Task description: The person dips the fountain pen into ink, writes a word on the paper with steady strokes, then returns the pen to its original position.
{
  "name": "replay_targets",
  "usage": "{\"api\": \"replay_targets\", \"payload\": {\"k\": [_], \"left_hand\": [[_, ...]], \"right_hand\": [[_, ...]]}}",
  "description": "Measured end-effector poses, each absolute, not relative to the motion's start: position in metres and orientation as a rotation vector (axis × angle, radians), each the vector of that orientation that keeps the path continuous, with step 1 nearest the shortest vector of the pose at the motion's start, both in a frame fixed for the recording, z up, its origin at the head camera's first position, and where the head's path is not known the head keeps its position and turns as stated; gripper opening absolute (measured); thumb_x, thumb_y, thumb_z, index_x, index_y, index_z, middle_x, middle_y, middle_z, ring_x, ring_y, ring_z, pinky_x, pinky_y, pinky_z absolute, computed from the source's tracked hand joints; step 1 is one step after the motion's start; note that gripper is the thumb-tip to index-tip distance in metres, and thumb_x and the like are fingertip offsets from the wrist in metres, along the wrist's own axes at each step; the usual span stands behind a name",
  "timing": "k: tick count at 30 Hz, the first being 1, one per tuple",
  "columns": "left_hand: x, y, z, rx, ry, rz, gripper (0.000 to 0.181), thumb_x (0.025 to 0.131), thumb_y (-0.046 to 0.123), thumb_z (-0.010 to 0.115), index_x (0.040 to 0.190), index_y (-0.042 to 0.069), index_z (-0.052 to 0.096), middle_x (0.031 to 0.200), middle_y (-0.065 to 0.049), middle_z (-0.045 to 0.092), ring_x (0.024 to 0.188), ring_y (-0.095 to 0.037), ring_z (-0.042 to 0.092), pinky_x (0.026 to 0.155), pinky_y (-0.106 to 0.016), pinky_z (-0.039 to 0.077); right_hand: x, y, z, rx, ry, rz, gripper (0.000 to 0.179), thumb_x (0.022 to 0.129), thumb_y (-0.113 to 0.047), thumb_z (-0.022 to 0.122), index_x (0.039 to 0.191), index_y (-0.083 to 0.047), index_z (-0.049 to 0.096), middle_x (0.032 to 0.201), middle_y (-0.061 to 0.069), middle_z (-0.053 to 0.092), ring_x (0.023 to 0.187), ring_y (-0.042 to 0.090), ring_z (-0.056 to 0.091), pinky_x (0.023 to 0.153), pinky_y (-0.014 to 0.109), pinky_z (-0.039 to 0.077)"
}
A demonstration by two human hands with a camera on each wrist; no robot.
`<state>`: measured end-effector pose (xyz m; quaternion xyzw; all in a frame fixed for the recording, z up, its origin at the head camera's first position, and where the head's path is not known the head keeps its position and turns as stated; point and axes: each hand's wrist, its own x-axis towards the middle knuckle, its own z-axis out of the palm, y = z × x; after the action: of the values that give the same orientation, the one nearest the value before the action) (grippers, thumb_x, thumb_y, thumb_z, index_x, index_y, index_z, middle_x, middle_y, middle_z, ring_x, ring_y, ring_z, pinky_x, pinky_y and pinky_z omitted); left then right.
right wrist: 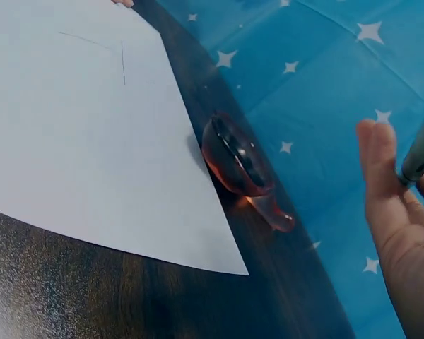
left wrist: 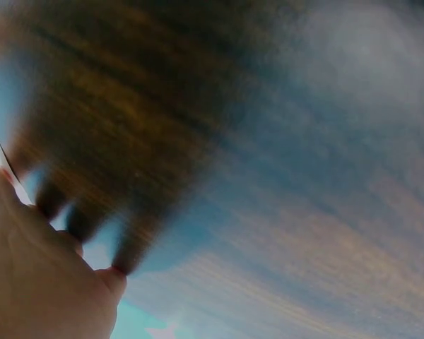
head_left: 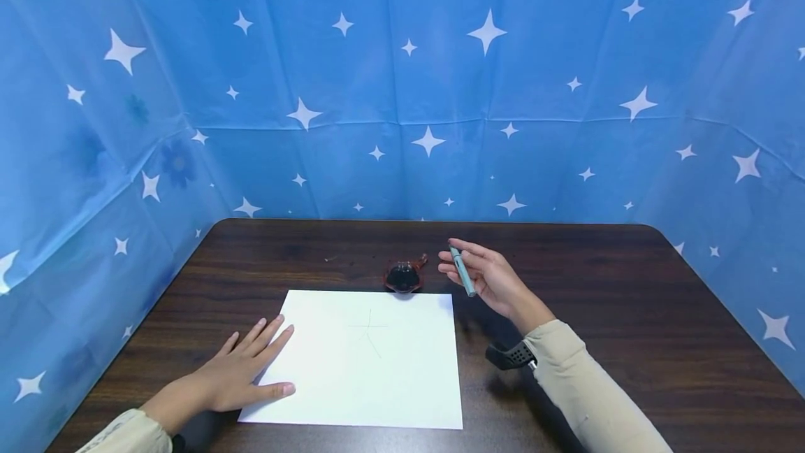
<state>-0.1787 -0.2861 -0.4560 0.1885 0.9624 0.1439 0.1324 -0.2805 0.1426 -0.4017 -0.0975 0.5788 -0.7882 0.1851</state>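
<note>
A sheet of white paper (head_left: 352, 390) lies on the dark wooden table, with thin pen strokes (head_left: 370, 326) forming a cross and a slanting line below it. Fingers spread, my left hand (head_left: 242, 369) rests on the sheet's left edge; the left wrist view shows the back of that hand (left wrist: 46, 272) close up. Beyond the sheet's right corner, my right hand (head_left: 493, 282) holds a teal pen (head_left: 463, 272) between its fingers, raised above the table. The right wrist view shows part of this pen (right wrist: 422, 145) beside the fingers.
At the paper's far edge sits a translucent red-brown object (head_left: 404, 276) with a dark, shiny top and a short tail-like end. A blue curtain with white stars (head_left: 428, 140) hangs behind the table (head_left: 604, 341) and along both sides.
</note>
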Motion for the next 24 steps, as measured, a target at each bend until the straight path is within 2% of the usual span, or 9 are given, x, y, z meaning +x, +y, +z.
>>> {"api": "replay_targets", "payload": {"k": [4, 7, 10, 15, 24], "left_hand": [[-0.179, -0.288, -0.46, 0.554, 2.809, 0.411, 0.095, 0.083, 0.072, 0.052, 0.154, 0.017, 0.022, 0.161, -0.014, 0.008, 0.145, -0.044, 0.005, 0.105, -0.073, 0.002], [-0.18, -0.289, -0.463, 0.551, 2.821, 0.391, 0.094, 0.083, 0.072, 0.051, 0.153, 0.017, 0.022, 0.161, -0.013, 0.009, 0.145, -0.042, 0.006, 0.106, -0.073, 0.004], [-0.179, -0.289, -0.464, 0.551, 2.826, 0.393, 0.093, 0.083, 0.072, 0.051, 0.153, 0.018, 0.023, 0.161, -0.013, 0.01, 0.145, -0.042, 0.007, 0.106, -0.073, 0.005], [-0.18, -0.289, -0.463, 0.548, 2.821, 0.388, 0.094, 0.082, 0.073, 0.051, 0.154, 0.019, 0.022, 0.161, -0.011, 0.008, 0.146, -0.041, 0.005, 0.106, -0.072, 0.003], [-0.18, -0.29, -0.462, 0.538, 2.811, 0.374, 0.094, 0.082, 0.074, 0.05, 0.154, 0.02, 0.02, 0.162, -0.009, 0.006, 0.146, -0.04, 0.004, 0.106, -0.072, 0.003]], "right_hand": [[-0.282, 0.143, -0.405, -0.238, 1.638, -2.234, 0.05, 0.103, -0.001, 0.037, 0.151, -0.008, 0.026, 0.146, 0.027, 0.038, 0.106, 0.017, 0.066, 0.094, 0.03, 0.05], [-0.284, 0.143, -0.407, -0.167, 1.67, -2.225, 0.052, 0.102, -0.001, 0.039, 0.151, -0.007, 0.024, 0.142, 0.028, 0.043, 0.107, 0.018, 0.066, 0.098, 0.034, 0.047], [-0.288, 0.143, -0.41, -0.107, 1.732, -2.183, 0.048, 0.102, -0.005, 0.043, 0.148, 0.0, 0.029, 0.137, 0.028, 0.049, 0.103, 0.015, 0.067, 0.099, 0.033, 0.046], [-0.297, 0.137, -0.417, -0.042, 1.901, -2.083, 0.039, 0.1, -0.008, 0.051, 0.135, 0.007, 0.048, 0.127, 0.027, 0.058, 0.095, 0.012, 0.069, 0.095, 0.033, 0.048], [-0.317, 0.115, -0.436, -0.023, 2.324, -1.852, 0.026, 0.094, -0.005, 0.061, 0.117, 0.003, 0.065, 0.112, 0.02, 0.065, 0.099, 0.026, 0.068, 0.093, 0.043, 0.051]]}}
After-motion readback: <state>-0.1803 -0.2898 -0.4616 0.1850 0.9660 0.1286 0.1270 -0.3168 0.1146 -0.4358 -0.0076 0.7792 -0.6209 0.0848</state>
